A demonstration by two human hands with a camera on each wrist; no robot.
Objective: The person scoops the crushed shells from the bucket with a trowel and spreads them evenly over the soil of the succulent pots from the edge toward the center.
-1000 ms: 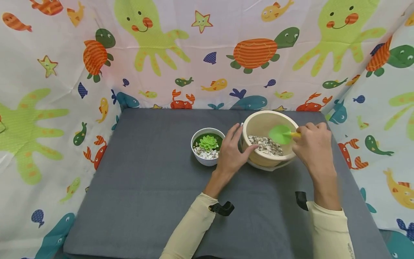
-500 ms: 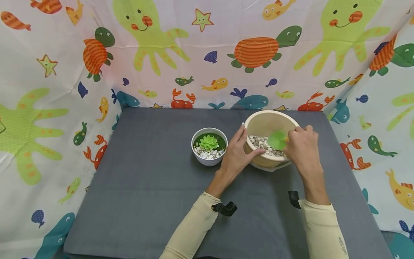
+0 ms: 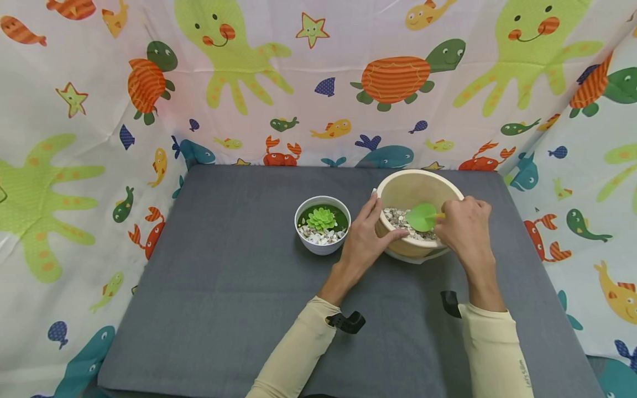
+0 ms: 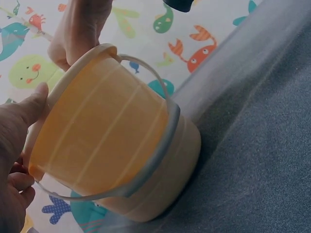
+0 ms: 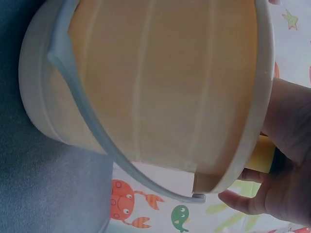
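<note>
Only writing we spot is some tiny lettering (image 3: pixel 525 373) on the right sleeve (image 3: pixel 492 337), and it's too small for us to read for sure. Our left hand (image 3: pixel 365 235) has hold of the near-left side of the bucket (image 3: pixel 418 190), thumb over the rim and fingers outside. The right hand (image 3: pixel 465 226) is curled tight round the scoop (image 3: pixel 422 217), with the green blade down in the bucket by the gravel (image 3: pixel 395 216); we can't tell if it's dug in. The bucket sits upright at the back right of the surface (image 3: pixel 224 276).

Both wrist cams give us the bail (image 4: pixel 156 159) hanging down the bucket's side, and the right one catches the scoop's yellow grip (image 5: pixel 261 154). Only from the head cam do we see the gravel, plus the white pot (image 3: pixel 322 250) with a green plant (image 3: pixel 321 219), just beside our left hand.
</note>
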